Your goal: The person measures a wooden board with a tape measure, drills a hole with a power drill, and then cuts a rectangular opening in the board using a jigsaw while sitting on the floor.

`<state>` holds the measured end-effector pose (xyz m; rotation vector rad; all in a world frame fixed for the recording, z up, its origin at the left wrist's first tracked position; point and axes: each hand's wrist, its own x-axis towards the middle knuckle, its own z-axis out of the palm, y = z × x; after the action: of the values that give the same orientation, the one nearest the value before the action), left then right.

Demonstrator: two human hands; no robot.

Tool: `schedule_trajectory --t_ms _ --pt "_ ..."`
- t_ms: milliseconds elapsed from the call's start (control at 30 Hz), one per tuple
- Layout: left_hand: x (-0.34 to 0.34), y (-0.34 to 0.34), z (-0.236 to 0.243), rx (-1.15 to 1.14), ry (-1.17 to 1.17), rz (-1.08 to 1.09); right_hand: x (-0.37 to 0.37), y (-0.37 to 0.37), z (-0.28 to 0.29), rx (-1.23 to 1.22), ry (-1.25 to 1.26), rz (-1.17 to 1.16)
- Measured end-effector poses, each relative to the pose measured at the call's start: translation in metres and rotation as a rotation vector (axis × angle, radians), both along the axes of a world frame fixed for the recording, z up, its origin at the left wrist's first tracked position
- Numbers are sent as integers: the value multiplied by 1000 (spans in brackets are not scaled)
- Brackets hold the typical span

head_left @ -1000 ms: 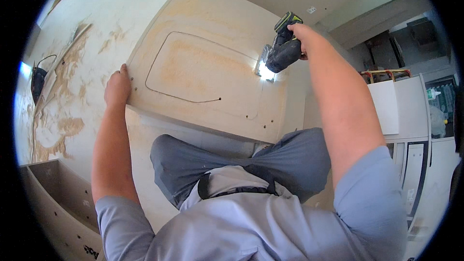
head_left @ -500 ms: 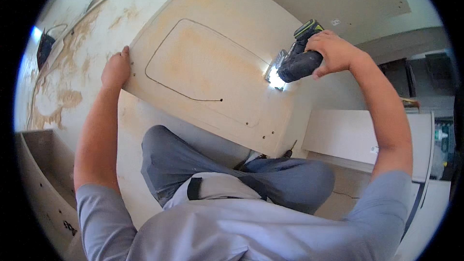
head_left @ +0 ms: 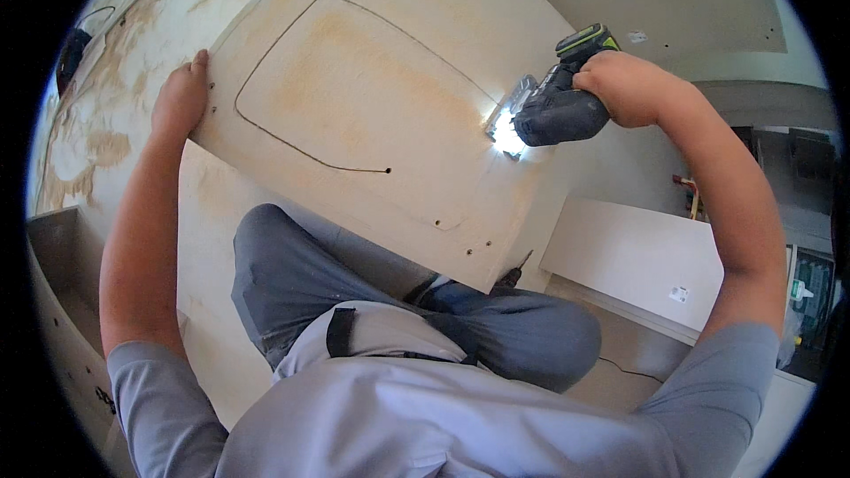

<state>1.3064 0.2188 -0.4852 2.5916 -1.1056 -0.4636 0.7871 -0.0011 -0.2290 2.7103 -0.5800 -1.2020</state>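
A pale board (head_left: 354, 97), dusted with sawdust, lies tilted in front of my crossed legs. A cut line (head_left: 257, 62) with rounded corners runs over it from a drilled hole (head_left: 388, 171) to the jigsaw. My right hand (head_left: 627, 87) is closed round the handle of a black cordless jigsaw (head_left: 558, 115) with a green-trimmed battery. The jigsaw's base rests on the board's right part, where its bright lamp hides the blade. My left hand (head_left: 181, 97) grips the board's left edge, its fingers partly hidden behind it.
A drill (head_left: 512, 278) with a bit lies by my right knee, past the board's near corner. White panels (head_left: 629, 257) stand at the right. An open cabinet box (head_left: 66, 257) is at the left, and sawdust covers the floor (head_left: 106, 150) beyond. A grey panel (head_left: 655, 0) stands at the back.
The board and my left hand appear further left in view. The jigsaw has shifted slightly rightward relative to the board, and my right wrist has turned a little. Both grips stay the same.
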Motion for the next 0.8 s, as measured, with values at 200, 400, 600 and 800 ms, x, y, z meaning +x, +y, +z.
schedule_trajectory --t_ms 200,400,600,800 --pt "-4 -1 2 -31 22 10 -4 8 1 5 -63 12" --pt "4 -2 -1 -5 20 16 0 11 5 37 -100 -26" --pt "3 -1 4 -22 14 49 8 16 10 31 -79 1" --pt "12 -6 -3 -10 6 47 10 23 14 13 -102 -47"
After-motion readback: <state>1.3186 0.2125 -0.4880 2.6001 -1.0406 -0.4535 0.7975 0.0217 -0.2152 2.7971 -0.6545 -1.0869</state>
